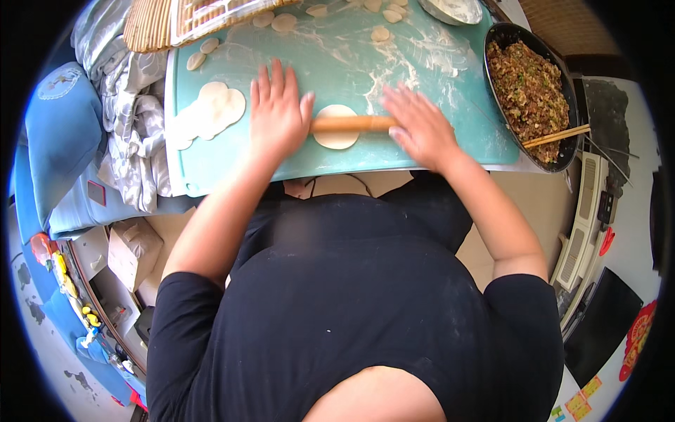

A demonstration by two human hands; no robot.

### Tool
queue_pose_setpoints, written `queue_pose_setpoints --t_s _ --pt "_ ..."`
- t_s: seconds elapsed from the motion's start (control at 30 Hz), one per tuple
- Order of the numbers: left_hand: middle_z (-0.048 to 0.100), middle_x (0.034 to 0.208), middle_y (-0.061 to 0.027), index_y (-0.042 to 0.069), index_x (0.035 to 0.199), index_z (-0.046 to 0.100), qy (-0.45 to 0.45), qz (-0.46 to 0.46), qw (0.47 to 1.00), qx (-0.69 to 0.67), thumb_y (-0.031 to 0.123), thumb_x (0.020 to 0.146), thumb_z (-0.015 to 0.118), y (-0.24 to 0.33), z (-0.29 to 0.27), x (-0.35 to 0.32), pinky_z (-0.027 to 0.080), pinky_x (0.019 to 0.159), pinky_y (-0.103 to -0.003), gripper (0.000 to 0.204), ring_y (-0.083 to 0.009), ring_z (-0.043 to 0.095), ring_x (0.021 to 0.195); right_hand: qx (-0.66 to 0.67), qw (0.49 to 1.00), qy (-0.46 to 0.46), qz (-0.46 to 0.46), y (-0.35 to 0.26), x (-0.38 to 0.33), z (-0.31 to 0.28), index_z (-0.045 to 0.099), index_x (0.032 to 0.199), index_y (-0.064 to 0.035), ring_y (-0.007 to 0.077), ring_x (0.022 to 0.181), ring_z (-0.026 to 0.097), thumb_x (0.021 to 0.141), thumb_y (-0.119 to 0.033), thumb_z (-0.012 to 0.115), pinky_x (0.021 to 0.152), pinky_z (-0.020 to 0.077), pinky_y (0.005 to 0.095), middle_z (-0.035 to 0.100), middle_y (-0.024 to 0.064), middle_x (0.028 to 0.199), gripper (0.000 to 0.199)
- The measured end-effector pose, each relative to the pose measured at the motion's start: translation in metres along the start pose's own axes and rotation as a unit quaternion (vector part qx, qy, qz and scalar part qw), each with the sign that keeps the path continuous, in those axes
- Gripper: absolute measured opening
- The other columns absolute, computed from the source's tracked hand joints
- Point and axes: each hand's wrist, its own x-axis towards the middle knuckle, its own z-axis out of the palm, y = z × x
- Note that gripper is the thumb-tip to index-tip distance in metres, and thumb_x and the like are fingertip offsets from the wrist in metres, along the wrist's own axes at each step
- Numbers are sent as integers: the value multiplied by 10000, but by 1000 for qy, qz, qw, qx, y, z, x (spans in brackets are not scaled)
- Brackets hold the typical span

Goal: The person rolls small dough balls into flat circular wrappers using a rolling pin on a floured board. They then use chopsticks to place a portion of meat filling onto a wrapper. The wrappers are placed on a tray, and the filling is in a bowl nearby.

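Observation:
A wooden rolling pin lies crosswise over a round dough wrapper on the green board. My left hand is laid flat at the pin's left end, fingers stretched out and pointing away from me. At the other end, my right hand presses down flat, slightly blurred, its fingers extended rather than wrapped round the wood. Both palms cover the tips of the pin. Left of my left hand is an overlapping pile of rolled wrappers. Small flattened dough pieces lie towards the far side.
Loose flour dusts the board's far right. A metal bowl of flour stands at the back. On the right is a black pan of chopped filling with chopsticks. A slatted bamboo tray overhangs the far left, near bunched grey fabric.

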Motion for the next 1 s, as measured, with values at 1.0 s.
queue_pose_setpoints --t_s 1.0 --pt "602 870 -129 49 939 596 -130 -87 968 -198 145 715 682 36 -23 -3 473 762 -389 259 -315 579 856 6 989 145 -29 -30 -40 11 521 1028 -64 300 1072 538 651 -96 726 871 438 396 562 108 1146 431"
